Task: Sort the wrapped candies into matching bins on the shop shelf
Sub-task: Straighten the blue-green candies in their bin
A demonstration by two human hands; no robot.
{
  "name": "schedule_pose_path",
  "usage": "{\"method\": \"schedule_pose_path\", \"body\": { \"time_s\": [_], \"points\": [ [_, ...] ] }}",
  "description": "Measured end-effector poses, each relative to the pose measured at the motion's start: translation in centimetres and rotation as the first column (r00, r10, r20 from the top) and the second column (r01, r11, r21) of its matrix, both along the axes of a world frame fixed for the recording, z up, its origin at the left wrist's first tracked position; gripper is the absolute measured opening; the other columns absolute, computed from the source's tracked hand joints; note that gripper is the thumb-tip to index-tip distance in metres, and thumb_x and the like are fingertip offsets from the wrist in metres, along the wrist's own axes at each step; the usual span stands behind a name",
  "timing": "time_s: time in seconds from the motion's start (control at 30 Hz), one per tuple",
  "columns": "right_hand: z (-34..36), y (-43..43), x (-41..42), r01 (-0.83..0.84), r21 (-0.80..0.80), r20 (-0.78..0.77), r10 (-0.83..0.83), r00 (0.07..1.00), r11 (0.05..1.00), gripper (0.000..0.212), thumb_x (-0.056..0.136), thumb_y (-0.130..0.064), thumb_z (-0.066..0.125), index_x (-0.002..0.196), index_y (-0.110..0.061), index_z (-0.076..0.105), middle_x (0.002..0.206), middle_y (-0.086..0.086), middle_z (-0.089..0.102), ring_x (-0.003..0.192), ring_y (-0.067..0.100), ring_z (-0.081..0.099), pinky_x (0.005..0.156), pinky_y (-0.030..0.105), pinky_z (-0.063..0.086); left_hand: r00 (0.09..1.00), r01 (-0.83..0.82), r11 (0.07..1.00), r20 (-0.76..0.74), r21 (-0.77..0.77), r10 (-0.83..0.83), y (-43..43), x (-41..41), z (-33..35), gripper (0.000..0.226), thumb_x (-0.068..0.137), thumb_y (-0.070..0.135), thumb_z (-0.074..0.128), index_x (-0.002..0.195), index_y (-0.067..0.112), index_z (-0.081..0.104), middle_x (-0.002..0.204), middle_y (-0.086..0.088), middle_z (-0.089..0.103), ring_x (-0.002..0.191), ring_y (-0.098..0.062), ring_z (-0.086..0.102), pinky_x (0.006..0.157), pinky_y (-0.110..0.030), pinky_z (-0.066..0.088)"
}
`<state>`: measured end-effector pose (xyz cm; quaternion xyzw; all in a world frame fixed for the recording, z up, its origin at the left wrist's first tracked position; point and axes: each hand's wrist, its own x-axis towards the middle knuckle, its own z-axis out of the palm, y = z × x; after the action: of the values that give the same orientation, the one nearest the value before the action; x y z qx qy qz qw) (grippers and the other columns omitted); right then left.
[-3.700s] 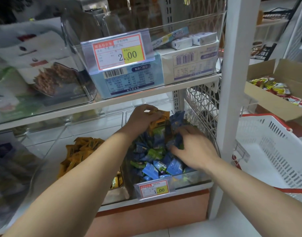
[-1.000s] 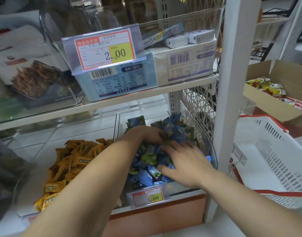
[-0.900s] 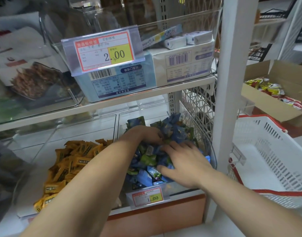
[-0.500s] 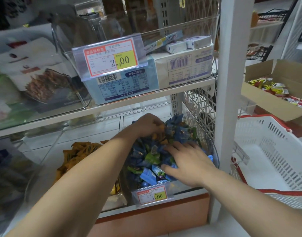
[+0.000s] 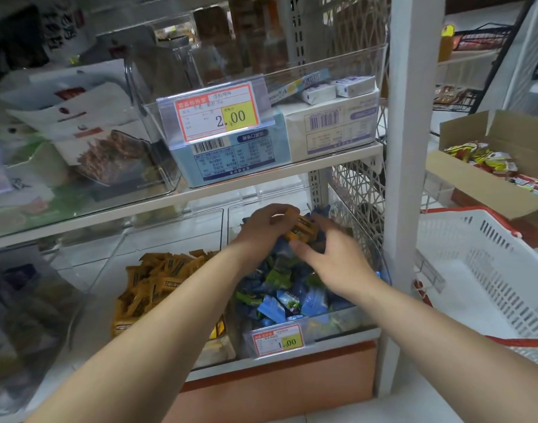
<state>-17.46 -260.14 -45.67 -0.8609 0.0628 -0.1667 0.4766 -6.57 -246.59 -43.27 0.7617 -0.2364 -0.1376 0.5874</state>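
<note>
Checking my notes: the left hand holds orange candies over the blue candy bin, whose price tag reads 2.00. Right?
Not quite. In the head view the left hand holds orange candies over the blue candy bin, but its price tag reads 1.00; the 2.00 tag is one shelf up.

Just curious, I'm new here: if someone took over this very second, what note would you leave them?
Left hand grips a few orange candies above the right bin of blue and green candies.
Right hand, fingers relaxed, holds nothing beside them.
Orange pile lies in the left bin.
Done: strays picked out.
Left: drop them onto the orange pile, then check for more.
</note>
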Motion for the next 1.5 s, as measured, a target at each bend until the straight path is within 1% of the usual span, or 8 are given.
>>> {"method": "schedule_pose_path", "body": {
  "time_s": [0.1,0.2,0.37,0.5,0.73,1.03,1.3,1.5],
  "points": [
    [0.1,0.1,0.0,0.048,0.072,0.072,-0.053,0.996,0.996,0.014,0.084,-0.031,0.075,0.096,-0.034,0.066,0.09,-0.007,0.071,0.083,0.012,0.067,0.075,0.032,0.056,0.999,-0.034,0.998,0.029,0.048,0.033,-0.2,-0.8,-0.6,0.021,0.088,0.051,0.064,0.102,0.037,0.07,0.101,0.005,0.073,0.093,-0.008,0.07,0.085,-0.032,0.057],
    [-0.2,0.2,0.1,0.071,0.031,0.07,-0.073,0.995,0.997,0.02,0.081,-0.027,0.078,0.095,-0.037,0.068,0.084,-0.013,0.069,0.075,0.003,0.063,0.058,0.008,0.043,0.996,-0.007,0.991,0.086,0.131,-0.004,-0.2,-1.5,-0.3,0.016,0.098,0.041,0.058,0.109,0.03,0.063,0.101,0.011,0.068,0.083,0.006,0.066,0.07,-0.011,0.049],
    [-0.4,0.2,0.3,0.073,0.065,0.083,-0.079,0.993,0.995,0.035,0.079,-0.02,0.081,0.112,-0.027,0.072,0.087,-0.016,0.07,0.074,-0.005,0.065,0.061,0.002,0.043,0.966,0.012,0.934,0.237,0.358,-0.104,0.4,-2.3,0.1,0.02,0.098,0.03,0.06,0.117,0.025,0.057,0.106,0.008,0.063,0.099,-0.008,0.062,0.086,-0.023,0.05],
    [-0.5,-0.1,0.1,-0.016,-0.012,0.113,0.018,0.993,1.0,0.041,0.076,-0.029,0.083,0.113,-0.038,0.067,0.09,-0.026,0.066,0.081,-0.006,0.065,0.068,0.016,0.051,0.939,-0.106,0.924,0.342,0.368,-0.029,2.4,-2.1,1.2,0.013,0.096,0.035,0.062,0.107,0.03,0.057,0.09,0.016,0.067,0.088,-0.002,0.061,0.072,-0.014,0.046],
    [-0.7,0.1,0.5,-0.005,-0.326,-0.048,-0.011,0.999,0.945,0.056,0.089,-0.053,0.061,0.138,-0.028,0.055,0.14,0.002,0.055,0.121,0.026,0.057,0.093,0.038,0.051,0.89,-0.358,0.909,0.372,0.215,0.262,11.5,-1.3,3.6,0.016,0.08,0.029,0.081,0.087,0.033,0.067,0.083,0.012,0.072,0.073,-0.007,0.069,0.055,-0.019,0.052],
    [-1.5,0.8,0.3,-0.296,-0.619,-0.392,0.04,0.919,0.728,0.069,0.093,-0.072,0.024,0.144,-0.03,0.045,0.151,-0.002,0.045,0.133,0.027,0.046,0.102,0.038,0.039,0.798,-0.524,0.617,0.593,0.587,0.113,13.6,-0.3,3.0,0.042,0.093,0.044,0.06,0.131,0.028,0.057,0.136,0.003,0.058,0.122,-0.019,0.054,0.097,-0.029,0.042],
    [-2.3,0.7,-0.6,-0.313,-0.72,-0.348,0.068,0.935,0.62,0.074,0.091,-0.073,0.013,0.13,-0.027,0.057,0.141,-0.003,0.053,0.119,0.027,0.057,0.089,0.036,0.041,0.91,-0.078,0.739,0.35,0.669,-0.221,0.4,0.8,1.9,0.02,0.093,0.041,0.059,0.105,0.027,0.066,0.105,0.007,0.064,0.099,-0.016,0.06,0.082,-0.03,0.048],
    [-2.9,0.5,-0.9,-0.224,-0.728,-0.224,0.083,0.971,0.648,0.048,0.101,-0.049,0.022,0.105,-0.025,0.063,0.119,-0.002,0.064,0.107,0.027,0.06,0.086,0.04,0.045,0.915,0.048,0.545,0.182,0.837,-0.359,-5.1,3.5,-2.9,0.017,0.089,0.032,0.068,0.093,0.015,0.067,0.104,-0.008,0.068,0.091,-0.022,0.063,0.072,-0.025,0.042]
  ]
}}
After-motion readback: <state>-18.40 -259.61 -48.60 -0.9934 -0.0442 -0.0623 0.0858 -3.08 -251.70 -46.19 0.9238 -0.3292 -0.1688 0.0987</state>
